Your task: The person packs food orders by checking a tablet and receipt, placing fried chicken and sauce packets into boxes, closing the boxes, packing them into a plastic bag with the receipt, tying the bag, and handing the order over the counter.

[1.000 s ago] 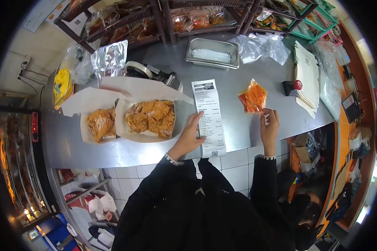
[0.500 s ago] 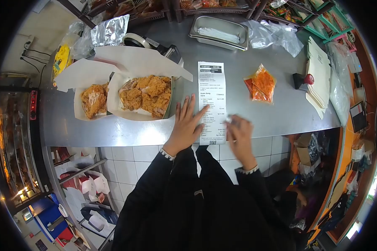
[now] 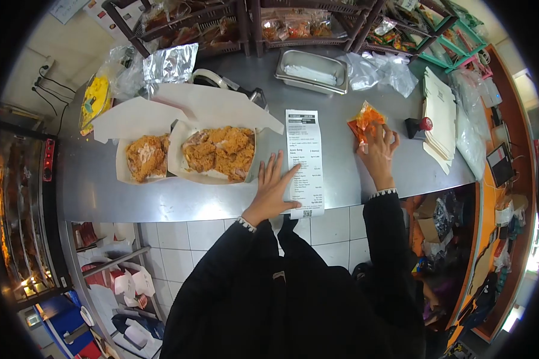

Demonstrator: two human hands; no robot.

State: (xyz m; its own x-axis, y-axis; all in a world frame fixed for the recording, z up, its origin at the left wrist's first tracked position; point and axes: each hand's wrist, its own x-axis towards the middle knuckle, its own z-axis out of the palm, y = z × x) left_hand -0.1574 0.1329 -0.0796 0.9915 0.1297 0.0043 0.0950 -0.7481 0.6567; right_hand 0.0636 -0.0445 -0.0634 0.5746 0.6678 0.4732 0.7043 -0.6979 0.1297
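Note:
My left hand lies with fingers spread, its fingertips and thumb on the left edge of a long printed receipt. The receipt is flat on the metal counter, its lower end at the front edge. Right of it, my right hand has its fingers curled down on clear packets of orange-red sauce, covering part of them. Left of my left hand stand two open paper boxes of fried chicken, a larger box and a smaller box. Pieces of fried chicken show inside.
At the back are a steel pan, plastic bags and brown crates of packets. A stamp and stacked folded cartons lie on the right. A tape dispenser sits behind the boxes. A lit warmer cabinet stands left.
My right hand has moved from the receipt's lower right edge rightward and away from me onto the sauce packets. My left hand stays by the receipt. The view has tilted up slightly.

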